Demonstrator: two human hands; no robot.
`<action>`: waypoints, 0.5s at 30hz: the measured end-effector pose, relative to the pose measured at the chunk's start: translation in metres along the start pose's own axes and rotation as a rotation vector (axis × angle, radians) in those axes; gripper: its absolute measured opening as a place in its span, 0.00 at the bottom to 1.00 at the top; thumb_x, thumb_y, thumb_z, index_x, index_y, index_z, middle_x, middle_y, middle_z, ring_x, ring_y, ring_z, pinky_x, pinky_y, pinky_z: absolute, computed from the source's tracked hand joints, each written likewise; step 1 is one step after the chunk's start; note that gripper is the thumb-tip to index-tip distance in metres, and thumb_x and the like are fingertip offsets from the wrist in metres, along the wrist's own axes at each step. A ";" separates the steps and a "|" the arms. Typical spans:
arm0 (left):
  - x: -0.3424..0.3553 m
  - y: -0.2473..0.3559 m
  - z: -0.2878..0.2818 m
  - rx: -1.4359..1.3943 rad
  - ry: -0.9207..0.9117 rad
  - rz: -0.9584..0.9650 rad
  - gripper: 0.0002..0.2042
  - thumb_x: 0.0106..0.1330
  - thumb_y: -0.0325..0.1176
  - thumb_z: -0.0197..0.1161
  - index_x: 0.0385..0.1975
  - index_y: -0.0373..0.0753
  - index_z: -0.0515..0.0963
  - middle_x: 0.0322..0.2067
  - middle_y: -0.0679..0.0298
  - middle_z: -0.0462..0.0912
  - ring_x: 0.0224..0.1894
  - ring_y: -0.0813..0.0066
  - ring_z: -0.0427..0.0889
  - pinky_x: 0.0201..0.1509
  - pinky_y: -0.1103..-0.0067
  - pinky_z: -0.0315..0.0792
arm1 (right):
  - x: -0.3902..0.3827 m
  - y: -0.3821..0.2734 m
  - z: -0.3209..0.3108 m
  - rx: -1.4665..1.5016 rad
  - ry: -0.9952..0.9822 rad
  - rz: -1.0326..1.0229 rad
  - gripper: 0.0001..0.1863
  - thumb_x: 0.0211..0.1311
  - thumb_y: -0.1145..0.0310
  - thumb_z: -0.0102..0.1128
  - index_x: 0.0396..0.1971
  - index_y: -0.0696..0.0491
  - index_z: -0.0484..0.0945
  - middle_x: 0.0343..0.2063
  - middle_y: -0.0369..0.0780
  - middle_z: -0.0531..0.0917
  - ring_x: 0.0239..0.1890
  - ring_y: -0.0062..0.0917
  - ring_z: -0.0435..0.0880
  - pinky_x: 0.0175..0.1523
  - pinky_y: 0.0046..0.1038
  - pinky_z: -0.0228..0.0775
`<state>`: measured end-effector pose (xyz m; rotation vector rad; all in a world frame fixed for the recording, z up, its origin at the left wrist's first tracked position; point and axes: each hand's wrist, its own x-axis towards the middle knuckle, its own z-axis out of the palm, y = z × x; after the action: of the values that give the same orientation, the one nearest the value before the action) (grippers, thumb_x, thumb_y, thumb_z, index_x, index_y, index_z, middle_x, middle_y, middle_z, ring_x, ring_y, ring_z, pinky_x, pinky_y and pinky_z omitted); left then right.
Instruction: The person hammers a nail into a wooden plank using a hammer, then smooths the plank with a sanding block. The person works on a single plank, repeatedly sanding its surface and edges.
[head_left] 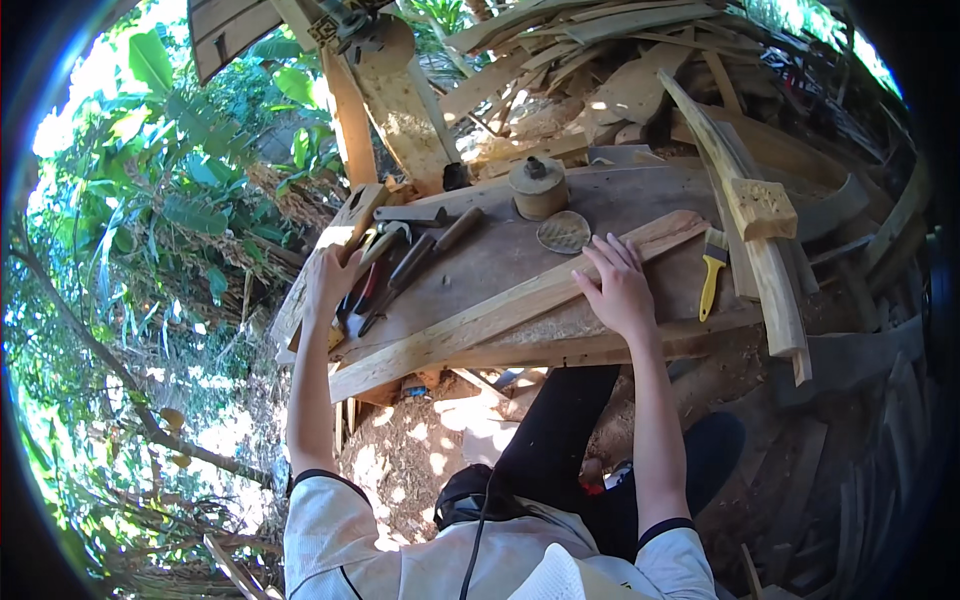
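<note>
A long, pale wooden plank (470, 315) lies slantwise across the workbench (620, 190), its near left end jutting past the front edge. My right hand (620, 292) rests on the plank's right part, fingers spread and closed on nothing. At the bench's left end my left hand (328, 282) reaches over a wooden board (352, 218), thumb apart from the fingers; some fingertips are hard to make out. Beside it lie wooden-handled tools (460, 230), a red-handled tool (370, 286) and a flat metal piece (412, 214).
A round container (538, 188) and a round disc (563, 232) sit beyond the plank. A yellow paintbrush (712, 275) lies to the right. A long curved timber (765, 270) with a wooden block (762, 209) overhangs the right side. Scrap wood (620, 90) is heaped behind.
</note>
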<state>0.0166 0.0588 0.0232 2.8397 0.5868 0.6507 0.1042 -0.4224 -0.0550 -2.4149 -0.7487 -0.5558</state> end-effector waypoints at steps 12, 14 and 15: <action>-0.043 0.096 0.041 -0.097 -0.054 0.394 0.15 0.66 0.42 0.71 0.42 0.36 0.83 0.40 0.53 0.82 0.47 0.51 0.82 0.52 0.61 0.76 | 0.005 0.001 -0.004 0.142 0.237 -0.003 0.19 0.71 0.60 0.63 0.54 0.56 0.82 0.55 0.47 0.84 0.60 0.42 0.81 0.68 0.43 0.69; -0.040 0.109 0.044 -0.063 -0.050 0.433 0.18 0.68 0.45 0.69 0.48 0.37 0.83 0.44 0.54 0.84 0.52 0.52 0.82 0.55 0.62 0.75 | 0.002 0.003 -0.014 0.216 0.394 0.094 0.15 0.70 0.63 0.64 0.50 0.56 0.82 0.48 0.46 0.86 0.49 0.40 0.86 0.57 0.40 0.76; -0.041 0.119 0.048 -0.103 -0.073 0.449 0.18 0.68 0.45 0.69 0.49 0.37 0.82 0.45 0.54 0.83 0.52 0.52 0.82 0.56 0.62 0.75 | -0.001 0.007 -0.030 0.187 0.466 0.180 0.13 0.70 0.64 0.65 0.49 0.55 0.83 0.44 0.45 0.87 0.43 0.39 0.87 0.51 0.39 0.77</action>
<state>0.0444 -0.0695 -0.0053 2.8958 -0.1033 0.6155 0.1011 -0.4458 -0.0355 -2.0418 -0.3616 -0.8883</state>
